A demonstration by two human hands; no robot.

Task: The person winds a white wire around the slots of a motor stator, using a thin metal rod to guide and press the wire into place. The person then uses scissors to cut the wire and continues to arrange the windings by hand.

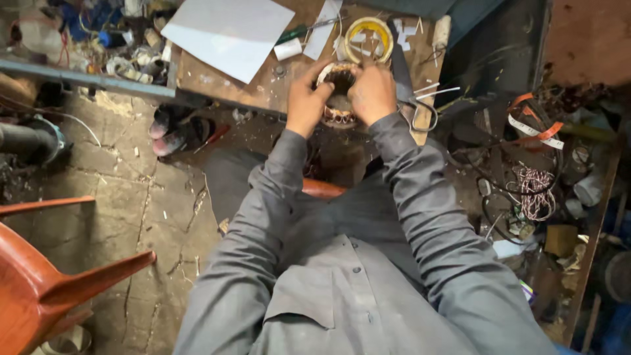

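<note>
— Gripping the motor stator [339, 98] from both sides, are they?
— Yes. The left hand [306, 100] curls its fingers over the ring's left rim, thumb pressed to the top; the right hand [373, 93] wraps the right rim, fingers folded close together.
— Where does it sit?
— At the near edge of the wooden workbench [217, 82], copper windings showing at its lower end (the bore faces up).
— What's around?
— A yellow tape roll [369, 37] just behind the hands, a white sheet [227, 34] to the left, scissors [413, 105] beside the right wrist, and a red chair [52, 283] well apart on the floor.
</note>
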